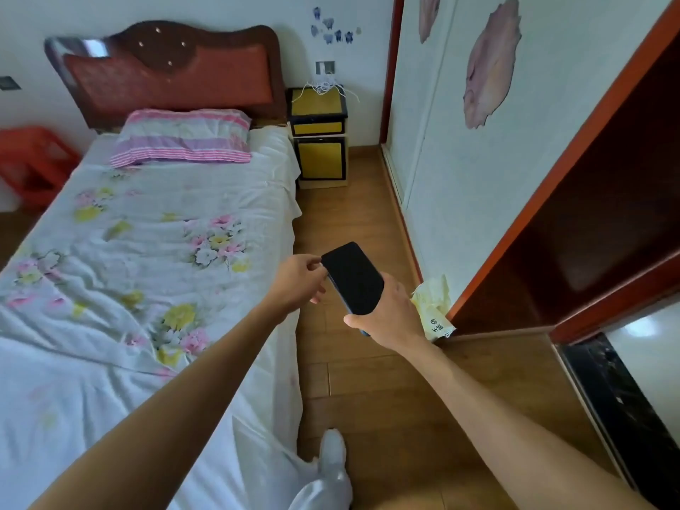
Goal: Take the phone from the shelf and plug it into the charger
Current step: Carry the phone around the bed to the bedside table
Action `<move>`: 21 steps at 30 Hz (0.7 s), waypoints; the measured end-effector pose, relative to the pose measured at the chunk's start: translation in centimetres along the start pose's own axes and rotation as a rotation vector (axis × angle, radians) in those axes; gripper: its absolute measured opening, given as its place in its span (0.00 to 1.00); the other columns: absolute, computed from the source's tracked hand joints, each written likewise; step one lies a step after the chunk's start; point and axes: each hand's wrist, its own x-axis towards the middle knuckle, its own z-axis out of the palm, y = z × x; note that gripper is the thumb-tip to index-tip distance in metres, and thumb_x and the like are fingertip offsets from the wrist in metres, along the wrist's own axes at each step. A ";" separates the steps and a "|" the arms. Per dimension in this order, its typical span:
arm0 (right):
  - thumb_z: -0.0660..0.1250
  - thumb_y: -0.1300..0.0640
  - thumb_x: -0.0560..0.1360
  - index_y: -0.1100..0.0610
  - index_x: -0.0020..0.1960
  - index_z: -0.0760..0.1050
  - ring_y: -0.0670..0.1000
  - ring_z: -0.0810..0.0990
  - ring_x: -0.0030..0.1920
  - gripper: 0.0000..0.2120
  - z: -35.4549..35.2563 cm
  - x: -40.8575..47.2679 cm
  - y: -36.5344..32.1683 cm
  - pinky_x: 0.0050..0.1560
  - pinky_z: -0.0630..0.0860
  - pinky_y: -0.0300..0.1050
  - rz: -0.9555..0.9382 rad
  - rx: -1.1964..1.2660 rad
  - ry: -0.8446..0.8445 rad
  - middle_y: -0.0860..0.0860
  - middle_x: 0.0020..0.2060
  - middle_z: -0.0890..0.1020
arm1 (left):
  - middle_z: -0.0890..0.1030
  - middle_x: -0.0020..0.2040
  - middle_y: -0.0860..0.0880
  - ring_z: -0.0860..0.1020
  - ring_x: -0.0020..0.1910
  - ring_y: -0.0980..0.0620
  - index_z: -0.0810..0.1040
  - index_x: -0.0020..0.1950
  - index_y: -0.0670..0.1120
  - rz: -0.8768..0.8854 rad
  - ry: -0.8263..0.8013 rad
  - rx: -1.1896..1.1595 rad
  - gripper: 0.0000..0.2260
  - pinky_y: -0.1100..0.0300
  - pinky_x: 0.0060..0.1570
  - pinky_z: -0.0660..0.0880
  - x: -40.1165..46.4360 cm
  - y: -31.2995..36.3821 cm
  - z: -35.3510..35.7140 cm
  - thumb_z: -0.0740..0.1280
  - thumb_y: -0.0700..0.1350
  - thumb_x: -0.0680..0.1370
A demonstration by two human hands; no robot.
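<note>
Phone [354, 278] in hand, bound for the charger cable [323, 86].
Right hand [390, 314] grips it; left hand [300, 279] pinches its edge. Next, likely walking to the nightstand [318, 138].

Single head-worn view looks forward and down along the bed [147, 252]; nightstand [318, 134] far ahead.

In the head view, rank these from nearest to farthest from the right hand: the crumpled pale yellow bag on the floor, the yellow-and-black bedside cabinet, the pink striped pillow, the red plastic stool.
From the right hand, which holds the black phone:
1. Crumpled pale yellow bag, just right of it, by the wardrobe.
2. Yellow-and-black bedside cabinet, ahead, beside the bed's head.
3. Pink striped pillow, ahead-left on the bed.
4. Red plastic stool, far left, beyond the bed.
</note>
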 end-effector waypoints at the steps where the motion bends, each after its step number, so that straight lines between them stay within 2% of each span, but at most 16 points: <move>1: 0.78 0.41 0.62 0.51 0.71 0.63 0.49 0.75 0.57 0.43 0.0 1.3 -0.1 0.44 0.75 0.39 -0.005 -0.003 -0.001 0.50 0.63 0.73 | 0.85 0.44 0.42 0.85 0.39 0.46 0.80 0.62 0.41 -0.006 0.002 0.002 0.13 0.56 0.41 0.84 1.2 0.2 -0.2 0.61 0.42 0.80; 4: 0.78 0.40 0.62 0.50 0.70 0.64 0.48 0.74 0.56 0.43 -0.1 5.7 -0.6 0.42 0.75 0.37 -0.016 -0.008 -0.003 0.49 0.62 0.73 | 0.85 0.44 0.42 0.85 0.38 0.47 0.79 0.64 0.40 -0.020 -0.001 -0.010 0.15 0.59 0.40 0.83 5.6 0.9 -1.1 0.62 0.42 0.80; 7: 0.78 0.39 0.61 0.50 0.69 0.64 0.48 0.76 0.54 0.42 -0.4 11.1 -1.7 0.45 0.80 0.42 -0.008 -0.040 0.031 0.49 0.61 0.74 | 0.85 0.43 0.42 0.85 0.38 0.46 0.81 0.61 0.41 0.001 -0.011 -0.037 0.13 0.55 0.44 0.84 10.9 1.8 -2.6 0.62 0.41 0.80; 11: 0.77 0.39 0.60 0.49 0.68 0.64 0.46 0.75 0.52 0.42 -0.9 18.0 -3.9 0.41 0.78 0.40 0.003 -0.038 0.058 0.48 0.60 0.75 | 0.85 0.43 0.42 0.85 0.38 0.46 0.79 0.62 0.42 0.021 -0.008 -0.031 0.13 0.54 0.46 0.84 17.9 3.4 -4.8 0.62 0.42 0.81; 17: 0.77 0.39 0.63 0.49 0.68 0.64 0.47 0.76 0.50 0.40 -1.7 27.7 -7.2 0.42 0.78 0.37 -0.025 -0.046 0.071 0.48 0.59 0.76 | 0.84 0.39 0.45 0.85 0.35 0.49 0.77 0.66 0.43 0.026 0.009 -0.049 0.15 0.62 0.38 0.82 27.5 5.2 -8.5 0.62 0.42 0.80; 21: 0.78 0.41 0.63 0.50 0.67 0.65 0.48 0.77 0.52 0.39 -2.0 34.2 -8.7 0.45 0.81 0.42 -0.073 -0.027 0.069 0.49 0.60 0.76 | 0.85 0.41 0.45 0.85 0.36 0.49 0.81 0.60 0.44 0.021 0.029 -0.076 0.12 0.62 0.35 0.82 33.7 5.8 -10.2 0.64 0.44 0.79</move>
